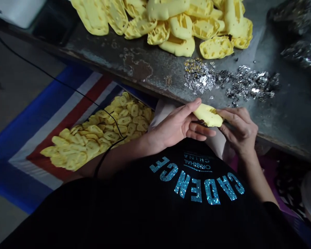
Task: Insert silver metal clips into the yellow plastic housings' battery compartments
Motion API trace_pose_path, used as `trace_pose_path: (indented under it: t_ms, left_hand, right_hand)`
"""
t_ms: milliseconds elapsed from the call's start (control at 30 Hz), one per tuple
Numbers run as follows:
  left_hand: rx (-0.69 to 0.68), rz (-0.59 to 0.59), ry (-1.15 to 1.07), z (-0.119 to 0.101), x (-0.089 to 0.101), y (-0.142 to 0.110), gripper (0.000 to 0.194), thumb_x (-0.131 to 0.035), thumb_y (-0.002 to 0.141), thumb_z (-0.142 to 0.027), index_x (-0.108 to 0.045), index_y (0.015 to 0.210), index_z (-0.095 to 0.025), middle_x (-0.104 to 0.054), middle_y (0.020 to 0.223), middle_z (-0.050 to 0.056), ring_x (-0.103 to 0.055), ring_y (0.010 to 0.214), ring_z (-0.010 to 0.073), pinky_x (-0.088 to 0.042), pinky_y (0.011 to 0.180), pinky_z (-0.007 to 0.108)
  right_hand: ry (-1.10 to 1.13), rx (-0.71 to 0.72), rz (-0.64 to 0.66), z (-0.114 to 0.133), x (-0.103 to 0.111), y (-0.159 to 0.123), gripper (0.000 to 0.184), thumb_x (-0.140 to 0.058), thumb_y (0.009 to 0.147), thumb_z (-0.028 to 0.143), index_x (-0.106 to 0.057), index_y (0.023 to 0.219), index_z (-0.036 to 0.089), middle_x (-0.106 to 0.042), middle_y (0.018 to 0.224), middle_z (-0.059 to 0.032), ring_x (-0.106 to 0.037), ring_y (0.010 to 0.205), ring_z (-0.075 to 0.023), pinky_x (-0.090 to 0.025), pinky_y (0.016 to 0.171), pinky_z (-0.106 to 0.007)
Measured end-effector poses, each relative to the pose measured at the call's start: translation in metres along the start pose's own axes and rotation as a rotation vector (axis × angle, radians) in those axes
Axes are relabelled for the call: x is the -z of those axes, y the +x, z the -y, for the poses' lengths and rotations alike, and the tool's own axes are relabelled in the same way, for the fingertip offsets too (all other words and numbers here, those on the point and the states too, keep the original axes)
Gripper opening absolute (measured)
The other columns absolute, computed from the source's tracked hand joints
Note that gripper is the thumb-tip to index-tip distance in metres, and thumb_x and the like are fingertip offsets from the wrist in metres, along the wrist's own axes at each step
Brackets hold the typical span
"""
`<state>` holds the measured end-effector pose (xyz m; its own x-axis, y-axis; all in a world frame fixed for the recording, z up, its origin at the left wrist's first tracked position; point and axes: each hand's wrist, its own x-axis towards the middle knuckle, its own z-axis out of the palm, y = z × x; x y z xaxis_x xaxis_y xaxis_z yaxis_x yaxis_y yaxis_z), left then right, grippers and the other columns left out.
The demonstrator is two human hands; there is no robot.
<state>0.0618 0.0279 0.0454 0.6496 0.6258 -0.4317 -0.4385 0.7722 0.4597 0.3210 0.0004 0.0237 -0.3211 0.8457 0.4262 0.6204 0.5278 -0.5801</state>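
Evidently one yellow shell is being handled, held up between the two hands just off the near edge of the surface; the right hand pinches its right end between thumb and fingers; the left hand is loosely spread about the other end, thumb above and fingers apart below, though how much it grips I cannot tell. Just beyond the hands lie loose small metal pieces; farther beyond them sits a pile of yellow shells; left of the hands, past the left forearm, a large heap of yellow parts rests on a striped sheet. Judging by these lots, the work looks partway through, with plenty left; which lot is finished cannot be told, nor whether the held shell carries any metal piece.
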Motion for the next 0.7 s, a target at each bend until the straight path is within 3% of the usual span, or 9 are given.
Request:
trace_pose_path:
  t_ms: [267,467,600,700]
  left_hand:
    - [-0.092,-0.004,0.082,0.001,-0.008,-0.013,0.059,-0.079,0.103,-0.075,-0.075,0.123,-0.019,-0.089,0.117,0.012,-0.091,0.081,0.0245,-0.073,0.066,0.027]
    - [-0.127,-0.013,0.1,0.0,-0.01,-0.017,0.055,-0.083,0.102,-0.07,-0.068,0.118,-0.02,-0.087,0.114,0.008,-0.091,0.078,0.0239,-0.074,0.066,0.028]
    - [-0.122,-0.024,0.111,-0.001,-0.011,-0.02,0.042,-0.086,0.104,-0.054,-0.064,0.118,-0.021,-0.087,0.107,0.005,-0.091,0.079,0.0242,-0.075,0.067,0.028]
    - [-0.111,-0.039,0.131,-0.001,-0.013,-0.022,0.035,-0.084,0.105,-0.043,-0.064,0.124,-0.021,-0.087,0.106,0.003,-0.092,0.081,0.0244,-0.074,0.067,0.027]
  right_hand:
    - [0.161,-0.106,-0.03,0.003,-0.017,-0.005,0.031,-0.084,0.107,0.034,-0.083,0.137,0.039,-0.09,0.124,-0.003,-0.083,0.107,-0.0279,-0.068,0.097,-0.048]
    - [0.287,-0.191,-0.056,0.008,-0.029,-0.006,0.024,-0.081,0.109,0.049,-0.085,0.13,0.039,-0.088,0.115,-0.0024,-0.081,0.098,-0.0266,-0.068,0.081,-0.044]
    - [0.386,-0.193,-0.062,0.01,-0.033,-0.005,0.022,-0.083,0.108,0.043,-0.085,0.13,0.039,-0.088,0.115,-0.0011,-0.081,0.096,-0.0236,-0.066,0.077,-0.039]
    - [0.352,-0.206,-0.056,0.009,-0.033,-0.006,0.022,-0.082,0.108,0.045,-0.085,0.128,0.037,-0.089,0.114,-0.0024,-0.082,0.097,-0.0251,-0.068,0.078,-0.041]
